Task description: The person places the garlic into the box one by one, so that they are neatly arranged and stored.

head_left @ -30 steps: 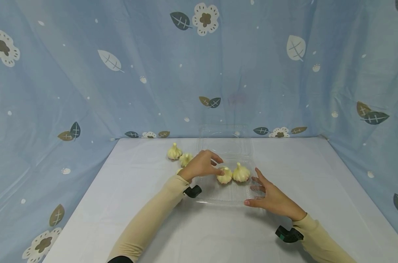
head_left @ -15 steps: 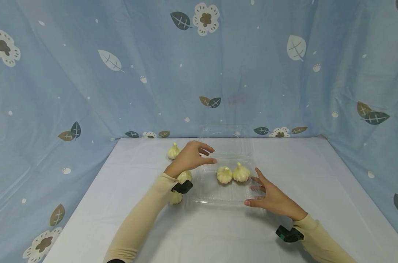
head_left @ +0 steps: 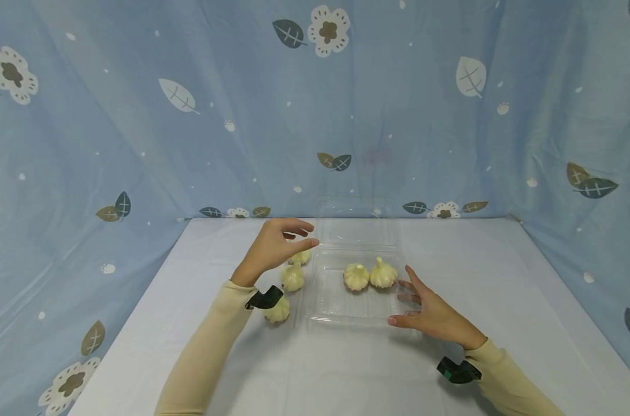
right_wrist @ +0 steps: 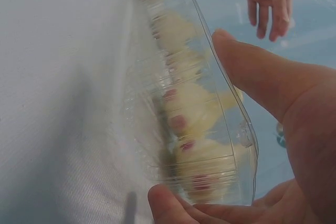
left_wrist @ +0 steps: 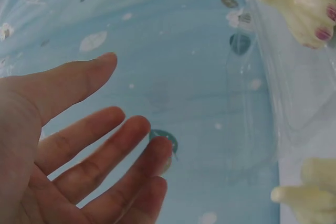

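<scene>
A clear plastic clamshell box (head_left: 328, 297) lies open in the head view, its lid raised toward the back. Two garlic bulbs, a left one (head_left: 356, 278) and a right one (head_left: 384, 274), sit inside side by side. My left hand (head_left: 273, 247) hovers left of the box above loose garlic, fingers extended and holding nothing. Three bulbs show there: a back one (head_left: 299, 257), a middle one (head_left: 292, 278) and a front one (head_left: 277, 311). My right hand (head_left: 434, 315) rests at the box's right end, thumb by the front corner, fingers spread along the side wall.
A white cloth (head_left: 346, 375) covers the table. Behind it hangs a blue curtain (head_left: 273, 115) with flowers and leaves. The transparent lid (head_left: 359, 228) stands up near the curtain. Each wrist wears a black camera.
My left hand has moved away from the left bulb in the box, going left over the loose garlic. A back-left bulb seen earlier is now hidden by it. The right hand stays put.
</scene>
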`<state>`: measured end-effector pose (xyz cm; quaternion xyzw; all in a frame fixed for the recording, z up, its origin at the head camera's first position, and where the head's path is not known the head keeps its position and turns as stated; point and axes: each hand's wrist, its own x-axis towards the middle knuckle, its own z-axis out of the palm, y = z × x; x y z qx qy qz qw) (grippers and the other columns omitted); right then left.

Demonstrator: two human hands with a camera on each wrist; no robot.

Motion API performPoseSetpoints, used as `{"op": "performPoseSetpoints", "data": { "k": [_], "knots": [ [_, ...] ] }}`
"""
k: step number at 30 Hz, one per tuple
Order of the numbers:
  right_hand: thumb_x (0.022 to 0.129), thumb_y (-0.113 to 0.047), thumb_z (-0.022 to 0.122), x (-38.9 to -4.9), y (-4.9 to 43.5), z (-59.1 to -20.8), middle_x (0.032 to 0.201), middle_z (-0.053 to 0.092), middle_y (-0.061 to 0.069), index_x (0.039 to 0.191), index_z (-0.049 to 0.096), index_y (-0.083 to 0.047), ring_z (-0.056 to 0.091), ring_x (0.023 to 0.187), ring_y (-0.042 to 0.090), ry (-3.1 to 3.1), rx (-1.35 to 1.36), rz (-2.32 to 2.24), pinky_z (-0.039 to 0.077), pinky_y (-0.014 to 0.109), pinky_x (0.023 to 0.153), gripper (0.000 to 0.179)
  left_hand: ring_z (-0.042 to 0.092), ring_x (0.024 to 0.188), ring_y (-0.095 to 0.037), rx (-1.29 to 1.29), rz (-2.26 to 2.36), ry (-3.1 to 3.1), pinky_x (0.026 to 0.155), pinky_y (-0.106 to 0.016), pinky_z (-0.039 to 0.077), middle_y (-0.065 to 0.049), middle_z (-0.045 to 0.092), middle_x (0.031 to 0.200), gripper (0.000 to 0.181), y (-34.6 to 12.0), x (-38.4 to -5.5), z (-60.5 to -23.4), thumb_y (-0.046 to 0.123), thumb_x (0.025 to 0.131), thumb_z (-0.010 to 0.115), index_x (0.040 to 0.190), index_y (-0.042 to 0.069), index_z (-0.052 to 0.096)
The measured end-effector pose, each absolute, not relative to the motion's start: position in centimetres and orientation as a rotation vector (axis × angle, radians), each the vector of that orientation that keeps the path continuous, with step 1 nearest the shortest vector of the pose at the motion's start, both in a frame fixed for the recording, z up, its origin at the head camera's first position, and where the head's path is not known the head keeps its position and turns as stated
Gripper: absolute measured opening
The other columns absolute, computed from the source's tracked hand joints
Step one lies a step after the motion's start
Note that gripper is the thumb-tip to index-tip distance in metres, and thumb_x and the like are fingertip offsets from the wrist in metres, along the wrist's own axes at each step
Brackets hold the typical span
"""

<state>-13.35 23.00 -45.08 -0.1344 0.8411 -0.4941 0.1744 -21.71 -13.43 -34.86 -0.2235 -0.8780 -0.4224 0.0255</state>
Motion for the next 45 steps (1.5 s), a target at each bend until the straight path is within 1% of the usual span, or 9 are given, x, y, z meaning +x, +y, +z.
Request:
{"op": "performPoseSetpoints", "data": {
  "k": [9,12,19,23,27,32,37,45],
  "knots": [
    [0.092,-0.032,0.081,-13.4,23.0,-45.0,0.170,0.017,0.029,0.165,-0.016,-0.014,0.035,0.150,0.052,2.390,-0.379,-1.394,0.054,0.052,0.107,0.123,0.072,0.111,-0.025,-0.649,-1.328,-2.623,0.096,-0.047,0.059,-0.006,0.075,0.125,0.035,-15.5,-20.8,-35.2,0.034,0.092,0.080,0.121,0.015,0.077],
    [0.092,-0.032,0.080,-13.4,23.1,-45.0,0.170,0.016,0.029,0.165,-0.016,-0.014,0.035,0.150,0.053,2.391,-0.381,-1.394,0.054,0.053,0.107,0.122,0.072,0.110,-0.023,-0.617,-1.350,-2.611,0.097,-0.046,0.058,-0.008,0.075,0.123,0.034,-16.0,-20.5,-35.4,0.033,0.092,0.080,0.121,0.014,0.077],
    [0.092,-0.031,0.080,-13.4,23.0,-45.1,0.170,0.015,0.030,0.165,-0.017,-0.013,0.034,0.150,0.053,2.386,-0.387,-1.400,0.054,0.054,0.107,0.122,0.071,0.109,-0.023,-0.591,-1.371,-2.584,0.098,-0.046,0.058,-0.006,0.076,0.119,0.034,-17.0,-20.2,-35.6,0.033,0.093,0.079,0.122,0.017,0.075],
    [0.092,-0.032,0.081,-13.4,23.1,-45.2,0.170,0.016,0.029,0.165,-0.016,-0.013,0.034,0.150,0.053,2.390,-0.391,-1.399,0.054,0.053,0.107,0.123,0.071,0.110,-0.023,-0.574,-1.381,-2.582,0.099,-0.046,0.057,-0.009,0.075,0.121,0.035,-17.6,-20.0,-35.6,0.031,0.093,0.079,0.125,0.017,0.074],
    [0.092,-0.032,0.081,-13.5,23.1,-45.2,0.170,0.016,0.029,0.165,-0.016,-0.014,0.035,0.150,0.052,2.391,-0.391,-1.397,0.054,0.052,0.107,0.123,0.070,0.112,-0.023,-0.549,-1.388,-2.581,0.100,-0.044,0.057,-0.008,0.075,0.124,0.038,-18.4,-19.6,-35.7,0.032,0.093,0.079,0.128,0.018,0.073],
    [0.092,-0.032,0.081,-13.5,23.0,-45.2,0.170,0.017,0.029,0.165,-0.016,-0.013,0.036,0.150,0.052,2.388,-0.389,-1.397,0.054,0.052,0.107,0.123,0.071,0.110,-0.024,-0.535,-1.389,-2.539,0.099,-0.045,0.058,-0.010,0.075,0.123,0.038,-19.4,-19.2,-35.9,0.031,0.093,0.079,0.128,0.016,0.073],
    [0.092,-0.031,0.081,-13.5,23.0,-45.2,0.170,0.017,0.029,0.165,-0.016,-0.013,0.035,0.150,0.052,2.388,-0.386,-1.398,0.054,0.052,0.107,0.123,0.072,0.107,-0.024,-0.507,-1.376,-2.524,0.095,-0.041,0.059,-0.010,0.076,0.119,0.038,-20.2,-18.8,-36.3,0.029,0.093,0.079,0.128,0.014,0.073],
    [0.092,-0.033,0.081,-13.5,23.0,-45.3,0.170,0.016,0.029,0.165,-0.016,-0.012,0.035,0.150,0.053,2.392,-0.389,-1.388,0.054,0.053,0.107,0.124,0.071,0.108,-0.023,-0.424,-1.348,-2.550,0.094,-0.035,0.059,-0.009,0.075,0.121,0.040,-21.3,-17.8,-37.3,0.031,0.094,0.078,0.130,0.015,0.071]
  ]
}}
